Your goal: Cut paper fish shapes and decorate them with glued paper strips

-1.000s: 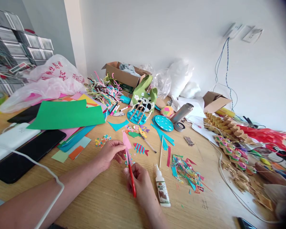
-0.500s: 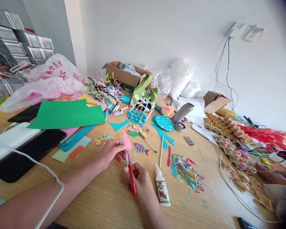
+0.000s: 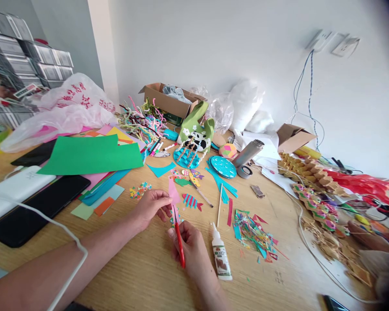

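Observation:
My left hand (image 3: 151, 207) pinches a small pink paper piece (image 3: 173, 191) at its lower edge, holding it upright above the wooden table (image 3: 142, 268). My right hand (image 3: 191, 250) is closed around red-handled scissors (image 3: 179, 236), whose blades point up into the bottom of the pink piece. A white glue bottle (image 3: 221, 258) lies just right of my right hand. A striped paper fish (image 3: 191, 201) and other small cut-outs lie just beyond my hands.
Green (image 3: 90, 154) and other coloured paper sheets lie at the left beside a black tablet (image 3: 32, 209) and a white cable (image 3: 65, 235). Paper scraps (image 3: 254, 235), a wooden stick (image 3: 219, 205), a metal flask (image 3: 248, 152), cardboard boxes and craft clutter fill the back and right.
Almost nothing differs; my right hand with the scissors has shifted very slightly, and both hands keep their hold.

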### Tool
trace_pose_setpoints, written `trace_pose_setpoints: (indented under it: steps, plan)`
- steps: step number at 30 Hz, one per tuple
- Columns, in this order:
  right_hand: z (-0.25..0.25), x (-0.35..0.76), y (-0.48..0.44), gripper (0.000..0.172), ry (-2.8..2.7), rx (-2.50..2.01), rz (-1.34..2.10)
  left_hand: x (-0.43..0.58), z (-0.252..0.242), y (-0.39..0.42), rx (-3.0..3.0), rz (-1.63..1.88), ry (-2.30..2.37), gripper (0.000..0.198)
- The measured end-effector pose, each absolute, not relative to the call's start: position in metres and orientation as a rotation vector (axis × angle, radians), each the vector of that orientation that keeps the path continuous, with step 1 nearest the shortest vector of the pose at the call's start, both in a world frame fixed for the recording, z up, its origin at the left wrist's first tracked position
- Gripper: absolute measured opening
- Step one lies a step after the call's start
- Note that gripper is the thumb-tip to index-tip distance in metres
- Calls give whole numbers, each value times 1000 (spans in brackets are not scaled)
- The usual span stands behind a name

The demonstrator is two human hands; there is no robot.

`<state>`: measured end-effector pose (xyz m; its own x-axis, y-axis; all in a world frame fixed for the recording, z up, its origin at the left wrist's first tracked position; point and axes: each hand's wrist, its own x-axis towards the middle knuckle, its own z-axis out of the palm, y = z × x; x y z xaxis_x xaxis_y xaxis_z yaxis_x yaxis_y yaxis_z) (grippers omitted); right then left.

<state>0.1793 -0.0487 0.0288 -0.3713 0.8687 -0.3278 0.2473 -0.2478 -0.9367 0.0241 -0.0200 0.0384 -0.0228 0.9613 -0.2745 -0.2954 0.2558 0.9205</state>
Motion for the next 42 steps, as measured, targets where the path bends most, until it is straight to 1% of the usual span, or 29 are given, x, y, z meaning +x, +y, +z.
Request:
trace_pose_setpoints:
  steps: [8,23,30,35,42]
  plan:
    - [29,181,-50,55,-1556,-1373,1653,23,36,-19,781,1164,1139,24]
    - [31,180,-49,51,-1513,-1356,1667,24,37,-20,752,1138,1143,25]
    - [39,192,-45,46,-1672,-1330,1709,19,39,-18,769,1198,1105,22]
    - [47,211,-37,44,-1847,-1322,1640,13,38,-13,727,1262,1073,20]
    - [51,229,-31,44,-1952,-1289,1600,6,36,-12,766,1026,914,22]
